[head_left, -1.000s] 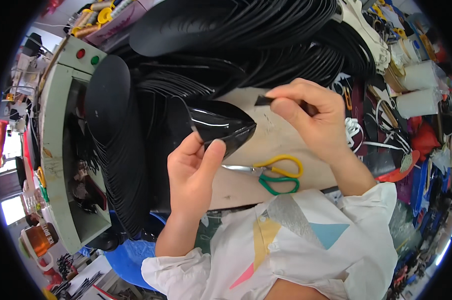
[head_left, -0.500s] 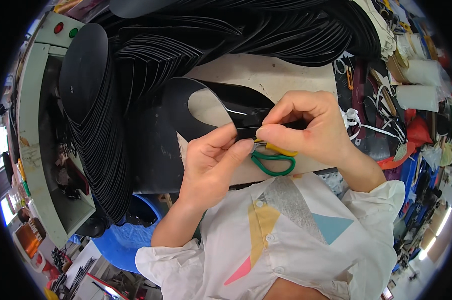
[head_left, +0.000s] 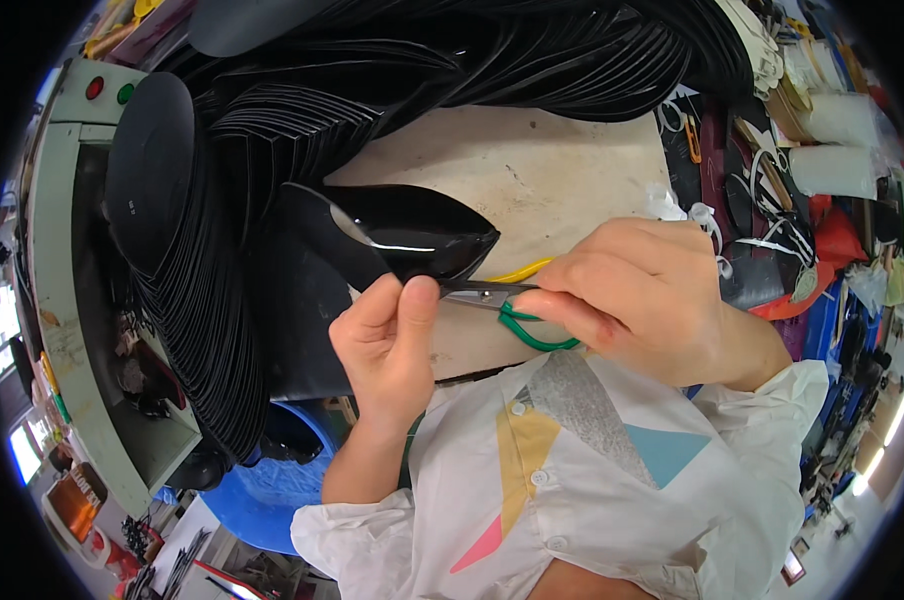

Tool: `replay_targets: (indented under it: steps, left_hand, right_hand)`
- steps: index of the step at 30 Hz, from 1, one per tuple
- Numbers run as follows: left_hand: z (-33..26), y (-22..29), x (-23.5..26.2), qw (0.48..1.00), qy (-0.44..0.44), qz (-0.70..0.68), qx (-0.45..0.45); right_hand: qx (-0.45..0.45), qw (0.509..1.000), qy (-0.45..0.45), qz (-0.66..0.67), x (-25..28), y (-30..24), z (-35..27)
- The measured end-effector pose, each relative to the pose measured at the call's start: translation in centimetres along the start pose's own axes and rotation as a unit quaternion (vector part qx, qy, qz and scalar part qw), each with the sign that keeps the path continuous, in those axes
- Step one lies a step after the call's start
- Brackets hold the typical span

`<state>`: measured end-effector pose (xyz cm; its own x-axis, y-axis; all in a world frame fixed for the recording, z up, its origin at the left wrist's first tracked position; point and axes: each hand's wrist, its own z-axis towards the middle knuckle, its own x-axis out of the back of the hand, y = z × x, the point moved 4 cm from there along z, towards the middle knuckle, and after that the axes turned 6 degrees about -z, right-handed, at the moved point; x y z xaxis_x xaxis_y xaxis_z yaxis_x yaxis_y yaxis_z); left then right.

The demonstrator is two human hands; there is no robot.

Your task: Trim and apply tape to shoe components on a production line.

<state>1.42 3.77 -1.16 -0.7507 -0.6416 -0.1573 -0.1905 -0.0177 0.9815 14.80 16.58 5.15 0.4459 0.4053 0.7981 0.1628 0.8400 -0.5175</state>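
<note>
A glossy black shoe upper (head_left: 412, 220) with a pointed toe stands over the pale work board, its toe to the right. My left hand (head_left: 387, 330) is closed, thumb and fingers pinching the upper's near lower edge. From that pinch a thin dark strip (head_left: 492, 286) runs to my right hand (head_left: 642, 300), whose thumb and fingers are closed on its other end. Whether the strip is joined to the upper is hidden by my left fingers. Beneath the strip lies a small cutting tool with one green and one yellow handle (head_left: 532, 335), partly covered by my right hand.
Fanned stacks of black shoe pieces (head_left: 197, 330) line the left and far side of the board (head_left: 542, 160). At the far left stands a grey-green cabinet (head_left: 47, 300). A blue bin (head_left: 262, 500) sits below the board. Cords and an orange-handled cutter (head_left: 692, 140) lie at right.
The upper has turned, so its toe now points right and its opening shows less. My hands have moved apart, the left leftward and nearer, and the thin dark strip now spans between them.
</note>
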Motion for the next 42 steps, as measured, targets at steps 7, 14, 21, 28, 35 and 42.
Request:
replay_targets:
  steps: [7, 14, 21, 28, 35, 42]
  left_hand:
    - [-0.6, -0.4, 1.7, 0.995, -0.045, -0.082, 0.044]
    - [-1.1, -0.9, 4.3, 0.972, -0.011, -0.230, 0.052]
    - [-2.6, 3.4, 8.2, 0.982, 0.181, 0.031, -0.048]
    - [-3.5, 5.4, 10.2, 0.990, 0.142, -0.005, -0.024]
    - [0.3, 4.0, 5.4, 0.988, 0.109, -0.095, 0.044]
    - [1.6, 0.7, 4.9, 0.980, 0.048, -0.189, 0.043]
  right_hand:
    - [-0.129, 0.965, -0.067, 0.218, -2.1, 2.3, 1.1]
    - [-0.156, 0.892, -0.190, 0.379, -5.6, 3.3, 2.5]
    - [0.143, 0.928, 0.000, 0.344, -9.4, -3.3, 7.6]
    - [0.214, 0.910, -0.087, 0.344, -7.9, -4.5, 8.2]
    - [-0.167, 0.931, 0.244, -0.213, 3.7, 13.2, 1.8]
    - [0.043, 0.963, -0.224, -0.141, -7.3, 2.1, -7.8]
